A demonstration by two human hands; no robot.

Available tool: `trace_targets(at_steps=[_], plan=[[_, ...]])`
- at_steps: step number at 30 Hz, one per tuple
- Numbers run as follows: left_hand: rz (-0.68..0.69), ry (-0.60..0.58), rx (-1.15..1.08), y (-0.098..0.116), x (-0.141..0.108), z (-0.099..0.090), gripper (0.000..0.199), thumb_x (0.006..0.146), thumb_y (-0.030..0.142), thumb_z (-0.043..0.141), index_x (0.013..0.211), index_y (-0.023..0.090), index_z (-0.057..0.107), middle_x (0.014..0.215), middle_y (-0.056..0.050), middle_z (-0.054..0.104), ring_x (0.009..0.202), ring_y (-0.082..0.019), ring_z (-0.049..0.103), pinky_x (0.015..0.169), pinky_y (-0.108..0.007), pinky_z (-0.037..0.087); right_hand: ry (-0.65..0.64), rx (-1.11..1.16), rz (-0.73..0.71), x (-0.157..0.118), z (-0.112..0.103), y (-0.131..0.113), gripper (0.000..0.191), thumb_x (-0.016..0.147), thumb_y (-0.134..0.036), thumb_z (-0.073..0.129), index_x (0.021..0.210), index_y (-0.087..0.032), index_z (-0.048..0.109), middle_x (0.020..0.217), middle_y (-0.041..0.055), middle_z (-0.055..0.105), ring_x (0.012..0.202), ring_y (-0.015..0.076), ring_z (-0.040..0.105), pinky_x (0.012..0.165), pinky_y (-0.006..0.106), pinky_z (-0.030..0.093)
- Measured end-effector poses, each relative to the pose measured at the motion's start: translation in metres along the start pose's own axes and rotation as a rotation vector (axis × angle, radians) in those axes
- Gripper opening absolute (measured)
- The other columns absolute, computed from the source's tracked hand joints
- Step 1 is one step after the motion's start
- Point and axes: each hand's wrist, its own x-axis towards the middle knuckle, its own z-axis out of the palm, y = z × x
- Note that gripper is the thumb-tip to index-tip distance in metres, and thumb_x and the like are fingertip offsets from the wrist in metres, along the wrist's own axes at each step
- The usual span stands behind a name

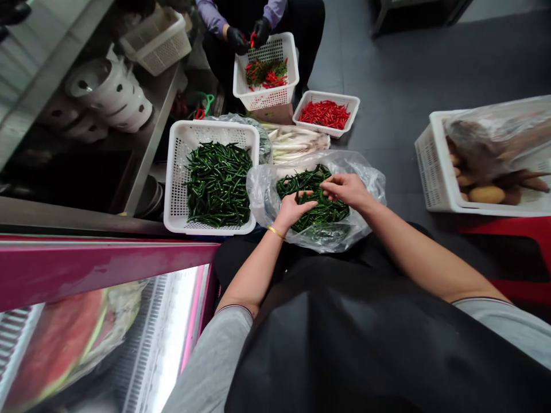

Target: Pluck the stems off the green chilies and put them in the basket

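A clear plastic bag of green chilies lies open in front of me, against my lap. My left hand is at the near left of the pile, its fingers stretched and the thumb apart, with chilies around and behind them. At the right side of the pile, my right hand has its thumb and fingertips pinched together on what looks like a green chili, mostly hidden by the fingers. Just left of the bag stands a white perforated basket holding many loose green chilies.
Opposite, a co-worker's black-gloved hands handle red chilies above a white basket. A tray of red chilies and pale leafless stalks lie beyond my bag. A potato crate stands right; an open pink-edged fridge is left.
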Motion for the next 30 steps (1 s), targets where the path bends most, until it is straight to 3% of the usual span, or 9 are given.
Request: trace_targets(at_steps=[2,5,12,17,19,22,25,28,30], plan=[[0.134,-0.057,0.135,0.003,0.003,0.006,0.027,0.067,0.037,0.073,0.076,0.013,0.065,0.064,0.002,0.056,0.061,-0.009,0.047,0.062,-0.023,0.037,-0.037,0.195,-0.017,-0.009,0.001,-0.006,0.025,0.081,-0.042,0.058,0.082,-0.017,0.062,0.060,0.0000,0.064,0.047,0.0096,0.054,0.048,0.022,0.043],[0.222,-0.113,0.260,0.007,0.001,0.006,0.033,0.076,0.043,0.063,0.062,0.013,0.058,0.058,0.002,0.050,0.060,-0.009,0.043,0.061,-0.024,0.035,-0.109,0.177,-0.068,-0.021,0.007,-0.014,0.022,0.078,-0.041,0.061,0.072,-0.019,0.058,0.049,-0.0040,0.056,0.041,0.0091,0.049,0.042,0.021,0.039],[0.239,-0.062,0.340,0.024,-0.008,-0.006,0.037,0.067,0.045,0.072,0.083,0.012,0.065,0.073,0.000,0.060,0.069,-0.012,0.050,0.067,-0.024,0.036,-0.002,0.276,-0.049,-0.029,0.016,-0.039,0.022,0.080,-0.041,0.058,0.073,-0.021,0.052,0.058,-0.0026,0.059,0.043,0.0097,0.051,0.043,0.023,0.040],[0.205,-0.446,0.325,0.038,-0.014,-0.014,0.027,0.070,0.039,0.068,0.066,0.012,0.063,0.059,0.003,0.052,0.059,-0.010,0.044,0.060,-0.023,0.032,-0.321,0.157,0.008,-0.026,-0.005,-0.027,0.028,0.083,-0.046,0.054,0.075,-0.020,0.053,0.051,-0.0036,0.053,0.041,0.0098,0.048,0.042,0.022,0.037],[0.135,-0.507,0.222,0.035,-0.018,-0.020,0.026,0.065,0.036,0.071,0.063,0.013,0.061,0.057,0.003,0.050,0.057,-0.009,0.043,0.057,-0.023,0.032,-0.366,0.005,0.048,-0.020,-0.010,-0.013,0.029,0.086,-0.046,0.049,0.081,-0.018,0.056,0.055,-0.0014,0.057,0.046,0.0112,0.052,0.047,0.023,0.040],[-0.015,-0.331,-0.190,0.019,-0.022,-0.031,0.028,0.065,0.038,0.069,0.061,0.015,0.056,0.051,0.004,0.042,0.048,-0.007,0.036,0.046,-0.022,0.026,-0.310,-0.502,0.004,-0.010,0.001,0.009,0.025,0.084,-0.039,0.056,0.094,-0.017,0.062,0.078,0.0060,0.067,0.065,0.0157,0.061,0.059,0.025,0.044],[-0.076,-0.145,-0.662,0.001,-0.026,-0.039,0.030,0.064,0.042,0.065,0.059,0.017,0.049,0.052,0.003,0.037,0.045,-0.007,0.034,0.037,-0.020,0.018,-0.273,-0.965,-0.105,-0.001,0.026,0.020,0.032,0.084,-0.034,0.055,0.110,-0.017,0.062,0.104,0.0142,0.065,0.083,0.0229,0.064,0.066,0.029,0.044],[-0.096,-0.058,-0.849,-0.007,-0.027,-0.040,0.029,0.063,0.041,0.066,0.063,0.017,0.050,0.059,0.000,0.045,0.051,-0.008,0.041,0.035,-0.017,0.019,-0.256,-1.069,-0.148,0.006,0.036,0.016,0.030,0.088,-0.027,0.046,0.105,-0.012,0.064,0.107,0.0195,0.063,0.084,0.0252,0.065,0.066,0.031,0.043],[-0.143,-0.040,-0.814,-0.008,-0.024,-0.036,0.029,0.063,0.039,0.069,0.065,0.017,0.050,0.060,0.001,0.046,0.051,-0.007,0.040,0.036,-0.016,0.021,-0.204,-0.949,-0.140,0.009,0.027,0.007,0.024,0.086,-0.025,0.047,0.095,-0.012,0.065,0.098,0.0163,0.067,0.082,0.0230,0.064,0.065,0.029,0.042]])
